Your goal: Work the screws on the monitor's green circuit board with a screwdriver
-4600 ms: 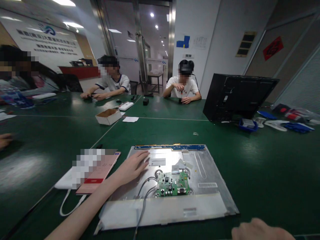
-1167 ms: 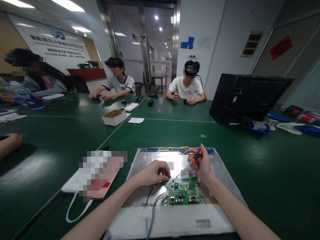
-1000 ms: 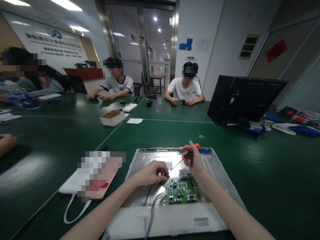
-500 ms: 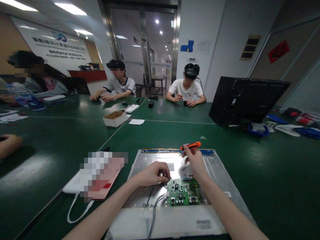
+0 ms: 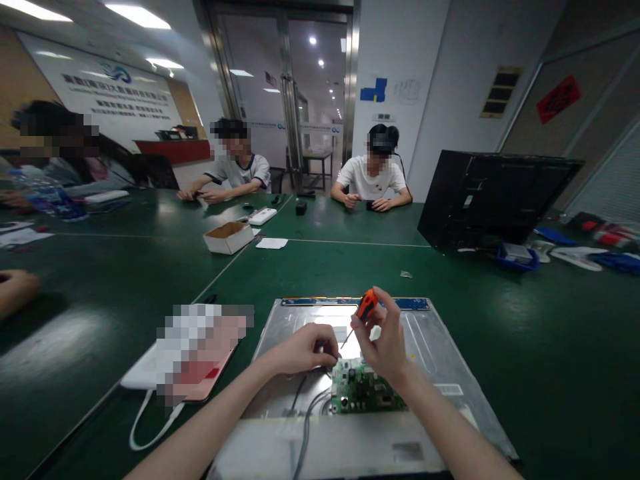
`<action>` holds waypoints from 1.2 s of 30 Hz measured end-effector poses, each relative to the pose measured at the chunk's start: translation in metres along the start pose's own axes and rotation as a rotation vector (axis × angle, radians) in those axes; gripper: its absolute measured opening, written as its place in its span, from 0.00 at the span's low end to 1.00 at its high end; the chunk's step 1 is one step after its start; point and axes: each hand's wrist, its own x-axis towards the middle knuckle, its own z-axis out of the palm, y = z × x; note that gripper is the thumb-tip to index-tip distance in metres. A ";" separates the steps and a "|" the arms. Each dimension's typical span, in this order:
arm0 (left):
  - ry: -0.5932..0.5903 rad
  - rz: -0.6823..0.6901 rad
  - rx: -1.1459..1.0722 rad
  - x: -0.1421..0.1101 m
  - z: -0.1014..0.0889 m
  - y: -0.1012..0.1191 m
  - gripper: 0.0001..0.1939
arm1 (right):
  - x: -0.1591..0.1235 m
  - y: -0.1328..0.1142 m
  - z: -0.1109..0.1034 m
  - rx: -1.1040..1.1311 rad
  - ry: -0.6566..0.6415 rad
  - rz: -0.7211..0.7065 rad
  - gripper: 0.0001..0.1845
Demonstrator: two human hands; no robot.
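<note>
My right hand (image 5: 385, 337) grips an orange and black screwdriver (image 5: 367, 305), its thin shaft slanting down and left toward the board's upper left corner. At that same corner, my left hand (image 5: 313, 348) has its fingers curled and pinched together; what lies between the fingertips is hidden. Beneath both hands is a green circuit board (image 5: 365, 390), mounted on the silver metal back of a flat display panel (image 5: 450, 360). Grey cables (image 5: 306, 433) run from the board's left side down over the panel. A blue strip board (image 5: 320, 303) lines the panel's far edge.
Left of the panel lie a white device and a pink phone (image 5: 203, 387) with a white cable (image 5: 133, 430). An open white box (image 5: 229, 239) stands farther back. A black monitor (image 5: 495, 200) and a blue tray (image 5: 517, 259) are at right. Several people sit around the green table (image 5: 565, 333).
My right hand has turned the screwdriver from nearly level to tip-down and brought its tip left, near my left fingers. My left hand has stayed in place.
</note>
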 end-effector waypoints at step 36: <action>-0.021 0.147 0.045 0.002 -0.004 -0.007 0.07 | -0.010 0.004 0.011 -0.094 -0.114 -0.179 0.32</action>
